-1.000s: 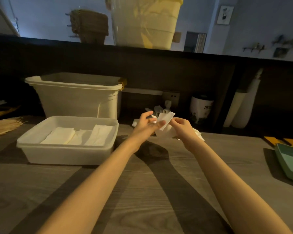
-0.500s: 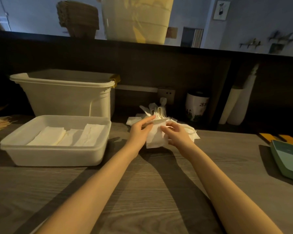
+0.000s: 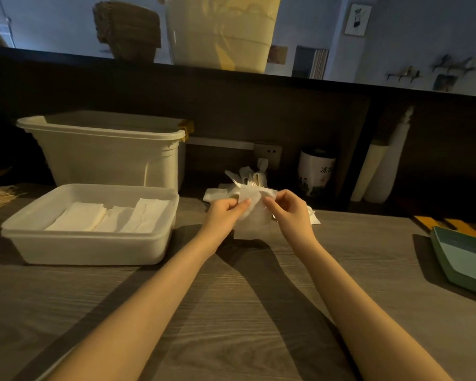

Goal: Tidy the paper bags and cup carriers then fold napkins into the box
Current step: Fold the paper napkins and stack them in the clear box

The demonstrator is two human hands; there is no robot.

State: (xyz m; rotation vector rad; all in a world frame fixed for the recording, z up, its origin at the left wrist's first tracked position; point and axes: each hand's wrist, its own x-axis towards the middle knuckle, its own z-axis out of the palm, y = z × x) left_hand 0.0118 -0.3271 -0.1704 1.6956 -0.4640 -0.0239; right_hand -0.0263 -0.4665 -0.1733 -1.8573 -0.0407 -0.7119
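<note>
I count three folded napkins (image 3: 109, 217) lying side by side in the one shallow white box (image 3: 88, 244) at the left of the frame. One napkin (image 3: 254, 213) is up between my two hands, my left hand (image 3: 226, 213) and my right hand (image 3: 287, 213). Behind it sits one loose heap of napkins (image 3: 220, 192); I cannot count its sheets. One tall white bin (image 3: 107, 152) stands behind the box, one printed cup (image 3: 315, 171) at centre right, and one green tray (image 3: 467, 262) at the right edge.

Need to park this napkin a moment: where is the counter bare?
Bare wood runs between the box and the green tray, under and beside both forearms. Crowded behind the hands: loose napkins, cup.
</note>
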